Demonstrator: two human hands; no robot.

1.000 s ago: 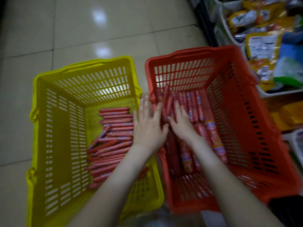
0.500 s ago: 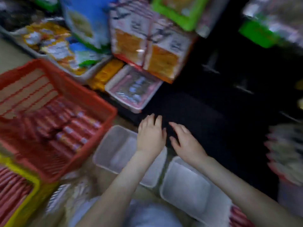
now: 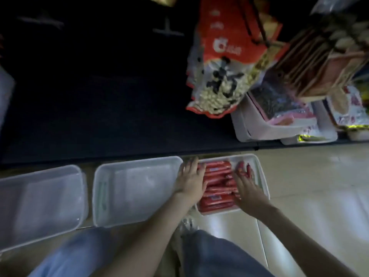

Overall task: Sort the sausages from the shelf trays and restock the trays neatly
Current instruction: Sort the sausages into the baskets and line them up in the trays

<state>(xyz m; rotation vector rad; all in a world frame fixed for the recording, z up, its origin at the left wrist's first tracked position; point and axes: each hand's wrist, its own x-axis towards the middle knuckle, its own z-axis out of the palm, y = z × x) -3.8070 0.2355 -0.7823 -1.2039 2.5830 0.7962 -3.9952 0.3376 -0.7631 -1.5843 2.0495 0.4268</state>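
Three clear plastic trays lie in a row on the floor before a dark shelf. The right tray (image 3: 259,166) holds a stack of red sausages (image 3: 217,182) lying crosswise. My left hand (image 3: 190,179) rests flat on the stack's left end, fingers spread. My right hand (image 3: 246,186) lies on the stack's right end, fingertips touching a few loose sausages (image 3: 244,169). The middle tray (image 3: 137,190) and the left tray (image 3: 40,204) hold nothing visible.
The dark bottom shelf (image 3: 99,106) is bare behind the trays. To its right stand red snack bags (image 3: 223,76) and white bins of packets (image 3: 279,120). Pale floor tiles (image 3: 315,186) lie to the right. My knees in blue jeans (image 3: 215,256) fill the foreground.
The view swung from the yellow and red baskets to the shelf. Both hands moved from the red basket, over the empty trays, onto the sausages in the right tray.
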